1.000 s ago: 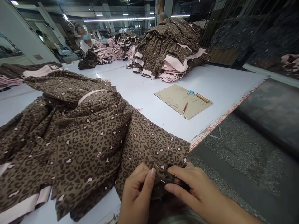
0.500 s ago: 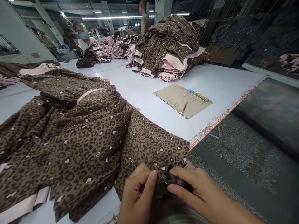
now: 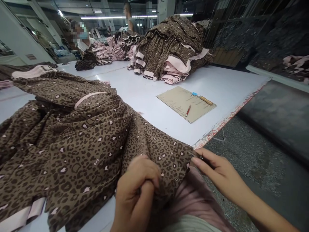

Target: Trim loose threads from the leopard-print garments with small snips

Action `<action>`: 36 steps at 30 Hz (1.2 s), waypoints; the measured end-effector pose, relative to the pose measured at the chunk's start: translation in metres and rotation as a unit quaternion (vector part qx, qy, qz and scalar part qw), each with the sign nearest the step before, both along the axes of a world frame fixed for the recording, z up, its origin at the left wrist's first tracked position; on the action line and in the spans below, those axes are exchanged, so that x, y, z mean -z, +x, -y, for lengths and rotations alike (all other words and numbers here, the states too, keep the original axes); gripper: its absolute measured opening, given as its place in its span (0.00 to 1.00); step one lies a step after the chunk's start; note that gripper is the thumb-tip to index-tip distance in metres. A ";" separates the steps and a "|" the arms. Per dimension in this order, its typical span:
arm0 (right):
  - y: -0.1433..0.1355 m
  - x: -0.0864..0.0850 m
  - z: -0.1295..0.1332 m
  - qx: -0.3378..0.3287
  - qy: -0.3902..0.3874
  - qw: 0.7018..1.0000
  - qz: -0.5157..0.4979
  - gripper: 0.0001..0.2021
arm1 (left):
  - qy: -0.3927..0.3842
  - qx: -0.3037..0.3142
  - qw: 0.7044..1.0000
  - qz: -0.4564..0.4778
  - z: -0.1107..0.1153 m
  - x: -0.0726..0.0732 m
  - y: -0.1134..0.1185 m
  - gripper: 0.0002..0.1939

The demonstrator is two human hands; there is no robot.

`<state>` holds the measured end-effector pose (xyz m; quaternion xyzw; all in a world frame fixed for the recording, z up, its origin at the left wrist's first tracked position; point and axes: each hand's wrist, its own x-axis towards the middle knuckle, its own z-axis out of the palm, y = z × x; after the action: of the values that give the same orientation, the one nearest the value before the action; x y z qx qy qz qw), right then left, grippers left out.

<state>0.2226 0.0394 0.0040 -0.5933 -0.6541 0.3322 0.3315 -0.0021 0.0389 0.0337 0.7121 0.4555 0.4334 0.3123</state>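
Note:
Brown leopard-print fabric (image 3: 89,154) with small pink marks spreads over the left part of the table and hangs over its front edge. My left hand (image 3: 138,188) is closed on this fabric near the edge, its fingers curled and slightly blurred. Farther right, my right hand (image 3: 214,167) pinches a small dark tool (image 3: 205,160), probably thread snips, by the fabric's right corner. The tool is largely covered by the fingers.
On the white table (image 3: 149,103) lie a card (image 3: 176,100), a red pen (image 3: 188,110) and a wooden-handled tool (image 3: 205,100). Behind is a large leopard-print garment pile (image 3: 169,45). Two people are at the back left. The table's edge (image 3: 224,124) slants at right.
My right hand has moved right and up with the dark tool, away from my left hand. My left hand has curled and shifted slightly left. The view has shifted slightly.

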 end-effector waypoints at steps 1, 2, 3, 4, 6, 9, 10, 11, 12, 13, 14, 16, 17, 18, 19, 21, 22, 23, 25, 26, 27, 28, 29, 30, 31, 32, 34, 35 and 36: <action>0.003 -0.001 -0.001 0.020 0.003 1.000 -0.013 0.14 | -0.030 0.039 0.999 0.000 -0.004 0.000 0.008 0.15; 0.005 -0.001 -0.002 0.035 0.004 0.999 -0.027 0.14 | -0.062 0.069 0.995 -0.028 -0.007 0.003 0.018 0.14; 0.006 -0.002 -0.001 0.047 0.004 0.998 -0.038 0.14 | -0.092 0.080 0.989 -0.083 -0.011 0.006 0.028 0.12; 0.007 -0.003 -0.001 0.052 0.004 0.998 -0.046 0.14 | -0.111 0.078 0.978 -0.157 -0.013 0.010 0.037 0.08; 0.006 -0.003 0.001 0.050 0.004 0.997 -0.056 0.14 | -0.136 0.070 0.942 -0.300 -0.015 0.017 0.049 0.05; 0.004 -0.001 0.004 0.048 0.003 0.997 -0.064 0.14 | -0.204 0.071 0.878 -0.427 -0.014 0.021 0.039 0.07; 0.003 0.000 0.004 0.050 0.001 0.997 -0.064 0.14 | -0.228 0.069 0.861 -0.450 -0.014 0.018 0.029 0.08; 0.002 0.000 0.004 0.052 -0.003 0.997 -0.063 0.14 | -0.249 0.063 0.845 -0.469 -0.013 0.015 0.017 0.09; 0.002 0.001 0.004 0.054 -0.007 0.997 -0.060 0.15 | -0.264 0.052 0.833 -0.484 -0.013 0.010 0.003 0.11; 0.001 0.001 0.003 0.054 -0.008 0.997 -0.057 0.15 | -0.276 0.037 0.822 -0.497 -0.014 0.005 -0.010 0.15; 0.000 0.000 0.003 0.052 -0.007 0.997 -0.054 0.15 | -0.286 0.020 0.811 -0.509 -0.014 -0.001 -0.021 0.18; -0.003 -0.001 0.001 0.043 -0.001 0.998 -0.051 0.14 | -0.293 -0.021 0.795 -0.530 -0.015 -0.011 -0.035 0.20; -0.005 -0.002 0.000 0.035 0.004 0.998 -0.051 0.14 | -0.291 -0.032 0.794 -0.532 -0.015 -0.014 -0.036 0.19; -0.006 -0.002 0.000 0.026 0.007 0.998 -0.051 0.13 | -0.286 -0.030 0.800 -0.526 -0.015 -0.014 -0.032 0.16; -0.008 -0.002 -0.001 0.018 0.008 0.998 -0.053 0.13 | -0.278 -0.011 0.811 -0.514 -0.013 -0.012 -0.025 0.13; -0.010 -0.002 -0.001 0.006 0.007 0.998 -0.059 0.13 | -0.254 0.049 0.833 -0.489 -0.010 0.001 -0.003 0.10; -0.011 -0.002 0.000 0.002 0.007 0.998 -0.059 0.12 | -0.242 0.073 0.838 -0.484 -0.009 0.009 0.008 0.10; -0.012 -0.001 0.000 -0.001 0.006 0.998 -0.059 0.13 | -0.228 0.075 0.837 -0.491 -0.007 0.018 0.017 0.10; -0.012 0.000 0.002 -0.009 0.005 0.999 -0.053 0.13 | -0.205 0.061 0.851 -0.480 -0.004 0.033 0.026 0.08; -0.012 0.001 0.002 -0.016 0.004 0.999 -0.050 0.13 | -0.202 0.055 0.870 -0.446 -0.003 0.036 0.024 0.08; -0.012 0.001 0.003 -0.024 0.002 0.999 -0.046 0.13 | -0.204 0.058 0.897 -0.388 -0.001 0.036 0.018 0.08; -0.013 0.002 0.003 -0.031 -0.001 0.999 -0.045 0.13 | -0.211 0.061 0.925 -0.309 0.001 0.033 0.010 0.07; -0.013 0.002 0.004 -0.037 -0.003 0.998 -0.045 0.14 | -0.223 0.057 0.948 -0.219 0.004 0.027 0.000 0.08; -0.014 0.002 0.004 -0.043 -0.004 0.998 -0.046 0.14 | -0.236 0.041 0.962 -0.129 0.006 0.019 -0.010 0.09; -0.016 0.001 0.004 -0.048 -0.004 0.998 -0.046 0.14 | -0.248 0.007 0.967 -0.051 0.009 0.011 -0.019 0.10; -0.019 0.001 0.005 -0.056 -0.007 0.997 -0.047 0.13 | -0.255 -0.026 0.967 0.005 0.012 0.003 -0.025 0.11; -0.028 -0.001 0.007 -0.078 -0.020 0.995 -0.059 0.11 | -0.251 -0.058 0.965 0.046 0.016 -0.008 -0.028 0.11; -0.034 -0.002 0.008 -0.094 -0.031 0.993 -0.070 0.10 | -0.241 -0.045 0.969 0.037 0.017 -0.010 -0.025 0.10; -0.040 -0.003 0.009 -0.110 -0.045 0.990 -0.080 0.09 | -0.230 -0.020 0.973 0.018 0.017 -0.010 -0.020 0.09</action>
<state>0.1823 0.0302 0.0072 -0.5034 -0.6712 0.4424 0.3167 -0.0225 0.0218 0.0438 0.6039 0.5516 0.3361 0.4670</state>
